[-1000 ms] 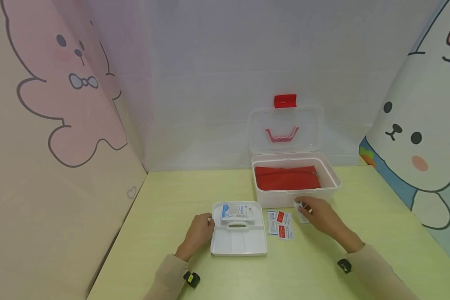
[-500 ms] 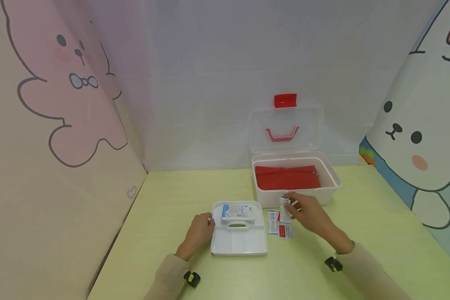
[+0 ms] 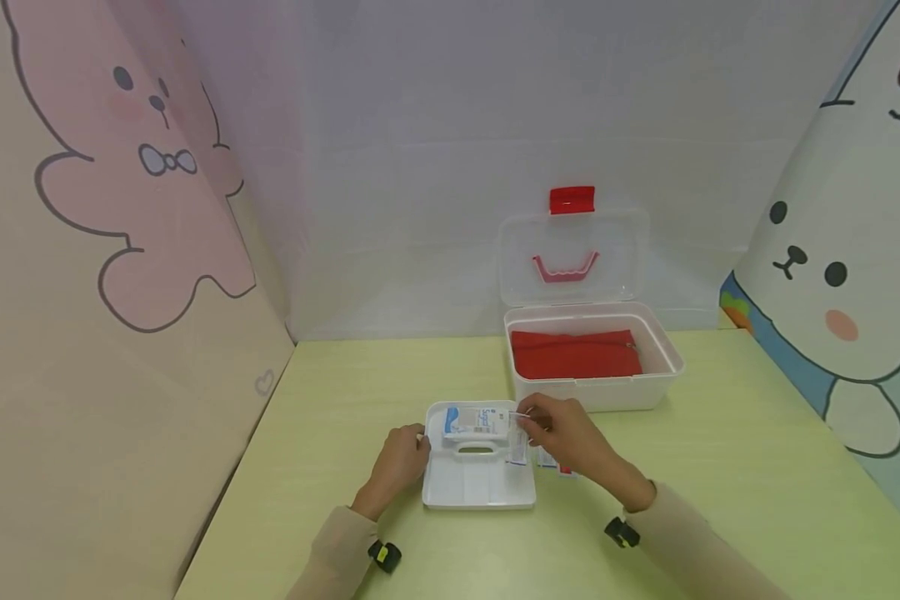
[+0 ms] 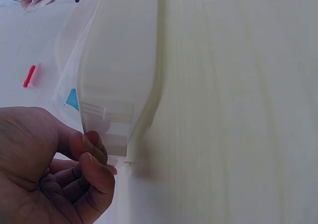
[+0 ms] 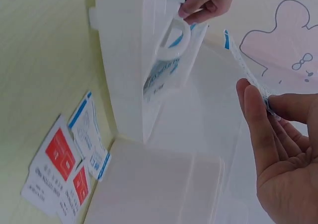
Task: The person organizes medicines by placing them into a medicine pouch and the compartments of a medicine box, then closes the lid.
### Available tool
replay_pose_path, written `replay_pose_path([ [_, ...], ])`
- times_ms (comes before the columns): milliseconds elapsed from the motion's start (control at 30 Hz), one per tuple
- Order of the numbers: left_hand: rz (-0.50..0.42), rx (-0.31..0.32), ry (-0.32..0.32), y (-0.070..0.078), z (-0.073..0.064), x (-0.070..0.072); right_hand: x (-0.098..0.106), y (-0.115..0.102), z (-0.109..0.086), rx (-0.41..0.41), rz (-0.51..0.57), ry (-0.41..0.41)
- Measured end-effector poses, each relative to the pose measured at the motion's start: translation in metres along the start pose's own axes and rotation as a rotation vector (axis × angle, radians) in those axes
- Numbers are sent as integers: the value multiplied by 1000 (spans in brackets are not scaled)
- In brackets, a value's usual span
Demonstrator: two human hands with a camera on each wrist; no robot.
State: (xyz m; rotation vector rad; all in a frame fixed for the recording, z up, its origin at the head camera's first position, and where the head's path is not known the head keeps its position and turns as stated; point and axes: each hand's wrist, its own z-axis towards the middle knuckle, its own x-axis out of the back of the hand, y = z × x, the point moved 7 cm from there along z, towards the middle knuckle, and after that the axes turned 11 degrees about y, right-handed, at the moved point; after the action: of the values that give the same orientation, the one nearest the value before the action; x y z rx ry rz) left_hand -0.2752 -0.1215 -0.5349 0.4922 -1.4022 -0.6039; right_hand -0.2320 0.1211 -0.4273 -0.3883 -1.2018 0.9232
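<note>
right fingers [image 5: 258,129] pinching one thin packet [image 5: 238,55] by its end; it hangs from them over the right rear part of the white tray [image 3: 450,483]. whether it touches down there, cannot tell. left fingers [image 4: 97,172] grasping the tray's left edge, seemingly to steady it. between the two sets of fingers, in the tray's rear section: a larger blue-and-white pack [image 3: 476,422]. below the right fingers, on the counter [image 3: 360,375]: red-marked packets [image 5: 62,157], a blue-edged packet [image 5: 89,134]. beyond them, an open box [image 3: 607,396] with a red pouch [image 3: 577,354] inside. step in hand reads as laying the thin packet in the tray; next move likely calls for lowering it beside the larger pack, then loosening the right fingers while the left hold firm.
</note>
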Motion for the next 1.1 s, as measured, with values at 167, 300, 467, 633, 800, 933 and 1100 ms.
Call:
replay_pose_path([
  [167,3,-1,-2,0,0,-1,-28,-8,-2,-32,14,-48],
  [300,3,-6,-8,1,1,-1,-47,-11,-4,-48,19,-83],
  [467,-11,-21,-16,4,1,0,-67,-10,-9,-17,-46,-147],
  [633,-9,-37,-12,3,1,0,-78,-6,-13,-12,-98,-180],
  [800,-1,-31,-10,3,0,1,-83,-3,-14,-8,-184,-158],
  [933,2,-35,-7,3,0,1,-83,-3,-14,-16,-206,-125],
  [1100,2,-38,0,4,0,2,-83,-1,-13,-45,-175,-114],
])
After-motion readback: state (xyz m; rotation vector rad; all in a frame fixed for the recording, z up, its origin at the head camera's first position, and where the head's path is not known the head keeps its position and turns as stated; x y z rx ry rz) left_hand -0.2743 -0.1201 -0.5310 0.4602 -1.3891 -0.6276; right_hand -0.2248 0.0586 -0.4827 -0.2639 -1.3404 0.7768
